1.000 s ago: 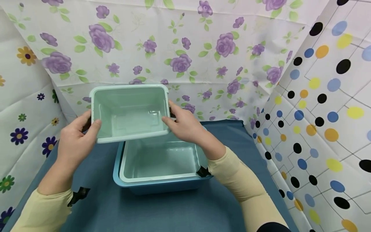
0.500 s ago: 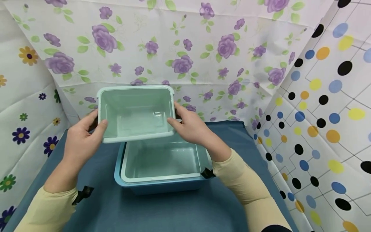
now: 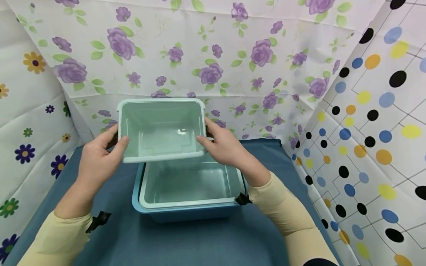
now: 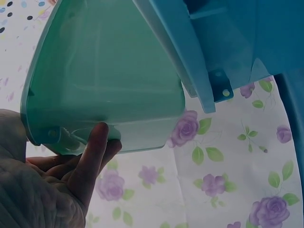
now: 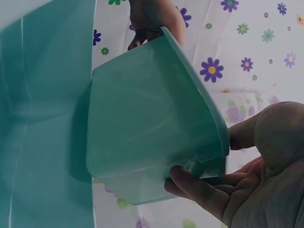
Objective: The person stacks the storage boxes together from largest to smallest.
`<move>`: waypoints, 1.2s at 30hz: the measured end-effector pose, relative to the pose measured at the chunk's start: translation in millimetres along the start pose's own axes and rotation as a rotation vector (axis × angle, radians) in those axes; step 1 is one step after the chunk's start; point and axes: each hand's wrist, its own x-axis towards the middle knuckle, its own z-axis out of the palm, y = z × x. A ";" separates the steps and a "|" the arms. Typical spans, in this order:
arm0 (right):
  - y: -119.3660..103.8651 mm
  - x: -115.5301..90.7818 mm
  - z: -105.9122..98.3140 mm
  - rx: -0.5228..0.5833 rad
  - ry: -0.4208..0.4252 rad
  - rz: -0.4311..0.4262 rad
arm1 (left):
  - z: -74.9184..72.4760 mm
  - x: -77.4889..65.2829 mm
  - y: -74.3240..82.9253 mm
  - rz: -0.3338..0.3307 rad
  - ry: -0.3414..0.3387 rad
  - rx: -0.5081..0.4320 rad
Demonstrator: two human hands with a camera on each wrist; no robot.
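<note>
A small mint-green plastic bin (image 3: 159, 129) is held up in the air, tilted so its hollow inside faces the head camera. My left hand (image 3: 100, 159) grips its left end, thumb over the rim and fingers behind. On the opposite end my right hand (image 3: 226, 146) grips the same way. In the right wrist view, fingers (image 5: 199, 190) lie along the bin's outer wall. Below and partly behind it, a larger mint-green bin (image 3: 193, 184) sits nested inside a blue bin (image 3: 186, 214). The held bin hides the far rims of both.
A dark blue cloth (image 3: 186, 244) covers the table under the bins. Behind hangs a sheet with purple roses (image 3: 211, 74). A dotted sheet (image 3: 386, 136) stands at the right and a daisy-print sheet (image 3: 30, 129) at the left. Black straps (image 3: 98, 221) stick out from the sleeves.
Both hands have shifted the small mint-green bin to the right in the head view, keeping their hold on it. The nested bins below stay in place.
</note>
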 end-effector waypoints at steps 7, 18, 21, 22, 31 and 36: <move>2.1 -4.1 -3.6 0.005 0.005 0.010 | 2.7 0.0 3.1 -0.008 -0.020 -0.005; 6.9 -16.5 -10.4 0.010 0.018 -0.006 | 8.7 -3.8 14.0 -0.006 -0.054 -0.033; 7.8 -19.9 -12.3 0.013 0.018 -0.007 | 10.2 -4.9 17.2 -0.010 -0.063 -0.041; 8.0 -20.5 -12.9 0.011 0.016 -0.009 | 10.6 -5.1 17.8 -0.012 -0.063 -0.037; 9.3 -27.6 -16.6 0.005 0.016 0.003 | 13.7 -6.2 22.2 -0.018 -0.068 -0.023; 11.0 -31.0 -18.9 -0.008 0.025 0.004 | 14.8 -6.8 23.9 -0.017 -0.096 -0.029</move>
